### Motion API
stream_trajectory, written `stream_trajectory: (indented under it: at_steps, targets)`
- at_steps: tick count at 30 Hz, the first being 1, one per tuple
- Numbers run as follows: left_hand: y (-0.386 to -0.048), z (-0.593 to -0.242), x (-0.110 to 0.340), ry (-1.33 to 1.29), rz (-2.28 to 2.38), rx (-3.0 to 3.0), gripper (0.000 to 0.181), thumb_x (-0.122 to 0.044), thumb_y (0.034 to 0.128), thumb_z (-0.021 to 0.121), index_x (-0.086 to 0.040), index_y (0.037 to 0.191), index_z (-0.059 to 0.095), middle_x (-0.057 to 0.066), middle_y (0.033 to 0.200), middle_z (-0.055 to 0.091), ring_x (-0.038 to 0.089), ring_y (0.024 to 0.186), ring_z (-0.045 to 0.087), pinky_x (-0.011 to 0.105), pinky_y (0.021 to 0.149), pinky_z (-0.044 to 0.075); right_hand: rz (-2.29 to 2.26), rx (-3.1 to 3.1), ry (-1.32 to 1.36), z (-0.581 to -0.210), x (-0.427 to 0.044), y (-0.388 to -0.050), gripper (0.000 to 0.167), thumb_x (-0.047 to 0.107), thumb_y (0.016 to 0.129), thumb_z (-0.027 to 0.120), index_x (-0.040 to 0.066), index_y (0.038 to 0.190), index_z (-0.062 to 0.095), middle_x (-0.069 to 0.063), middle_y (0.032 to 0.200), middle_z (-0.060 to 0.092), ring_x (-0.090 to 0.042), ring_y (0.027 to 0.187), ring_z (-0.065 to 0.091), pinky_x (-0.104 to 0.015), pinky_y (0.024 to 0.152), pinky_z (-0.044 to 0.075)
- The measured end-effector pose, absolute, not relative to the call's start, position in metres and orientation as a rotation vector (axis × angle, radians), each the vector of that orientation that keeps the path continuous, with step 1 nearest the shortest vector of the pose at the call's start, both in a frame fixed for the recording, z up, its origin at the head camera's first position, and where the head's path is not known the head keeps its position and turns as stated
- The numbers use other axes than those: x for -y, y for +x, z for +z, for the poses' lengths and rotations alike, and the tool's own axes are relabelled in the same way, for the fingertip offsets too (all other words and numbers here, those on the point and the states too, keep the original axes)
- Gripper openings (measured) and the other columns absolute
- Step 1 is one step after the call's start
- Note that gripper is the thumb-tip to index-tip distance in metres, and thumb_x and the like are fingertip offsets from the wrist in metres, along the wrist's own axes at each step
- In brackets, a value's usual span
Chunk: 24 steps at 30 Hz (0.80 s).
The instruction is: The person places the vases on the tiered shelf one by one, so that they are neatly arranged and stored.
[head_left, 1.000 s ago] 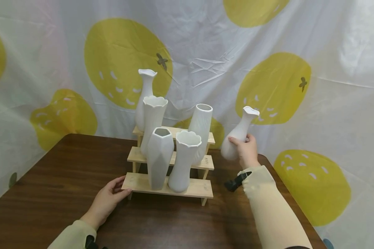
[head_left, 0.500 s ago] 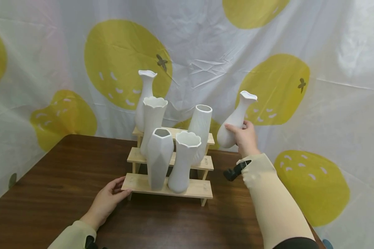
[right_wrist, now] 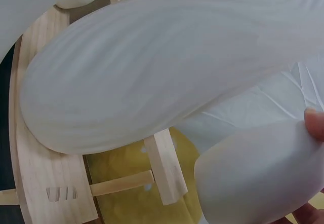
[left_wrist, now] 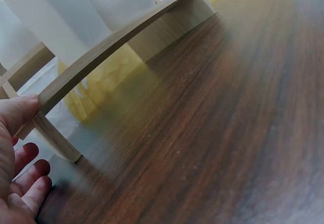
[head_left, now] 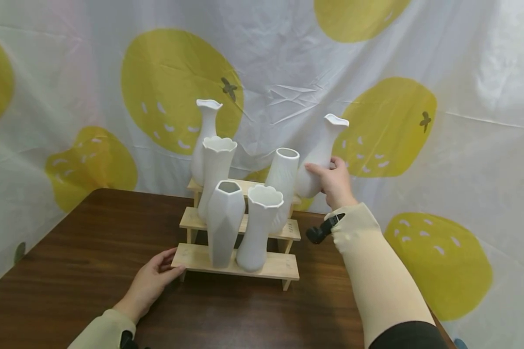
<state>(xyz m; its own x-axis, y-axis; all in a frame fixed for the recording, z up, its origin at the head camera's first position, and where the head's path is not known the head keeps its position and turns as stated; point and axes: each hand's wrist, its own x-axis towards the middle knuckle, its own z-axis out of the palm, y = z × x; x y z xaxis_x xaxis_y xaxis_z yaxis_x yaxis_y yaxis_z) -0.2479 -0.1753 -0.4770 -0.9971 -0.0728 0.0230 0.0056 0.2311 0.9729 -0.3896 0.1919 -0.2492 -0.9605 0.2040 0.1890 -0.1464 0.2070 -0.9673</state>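
My right hand (head_left: 337, 183) grips a white vase (head_left: 316, 160) with a narrow neck and wavy rim by its rounded body. It holds the vase tilted, behind and to the right of the ribbed white vase (head_left: 284, 186) on the middle step. In the right wrist view, the held vase's base (right_wrist: 243, 178) appears near the top step's end (right_wrist: 164, 168). My left hand (head_left: 150, 281) holds the left end of the stepped wooden stand's lowest shelf (head_left: 192, 257). In the left wrist view, the thumb (left_wrist: 20, 107) lies on the shelf's end, with the other fingers below it.
A faceted vase (head_left: 224, 228) and a scalloped vase (head_left: 255, 237) stand on the lowest step. Another scalloped vase (head_left: 218, 162) is on the middle step, and a wavy-rimmed vase (head_left: 206, 126) on the top one. A fruit-print curtain (head_left: 284, 63) hangs behind the brown table (head_left: 113, 242).
My right hand has raised the held vase and moved it left, towards the right end of the top step. The left hand and the stand keep their places.
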Motion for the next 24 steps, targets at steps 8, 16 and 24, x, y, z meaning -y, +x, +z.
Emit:
stream_trajectory:
  at_steps: [8,16,24]
  targets:
    - [-0.248,-0.477,0.175,0.068,-1.904,2.403,0.071,-0.035,0.0867,0.072,-0.004,0.143,0.042,0.02,0.133,0.052,0.03,0.116,0.053,0.035,0.09,0.047,1.843,2.269,0.009,-0.247,-0.182,-0.396,0.067,0.018,0.082,0.075,0.006,0.137,0.039,-0.017,0.127,0.047,-0.033,0.11,0.053,-0.051,0.087,0.047]
    - [-0.25,-0.478,0.176,0.068,-1.882,2.4,0.07,-0.034,0.0867,0.073,-0.004,0.142,0.043,0.019,0.132,0.053,0.03,0.115,0.053,0.034,0.089,0.047,1.818,2.323,0.07,-0.248,-0.173,-0.401,0.063,0.016,0.083,0.071,0.005,0.137,0.039,-0.02,0.127,0.05,-0.032,0.106,0.053,-0.046,0.079,0.048]
    - [-0.249,-0.478,0.176,0.061,-1.891,2.39,0.069,-0.033,0.0868,0.073,-0.002,0.141,0.043,0.02,0.131,0.054,0.03,0.116,0.053,0.036,0.091,0.047,1.837,2.361,0.065,-0.25,-0.168,-0.404,0.06,0.016,0.085,0.069,0.007,0.136,0.04,-0.019,0.13,0.049,-0.032,0.108,0.051,-0.044,0.078,0.046]
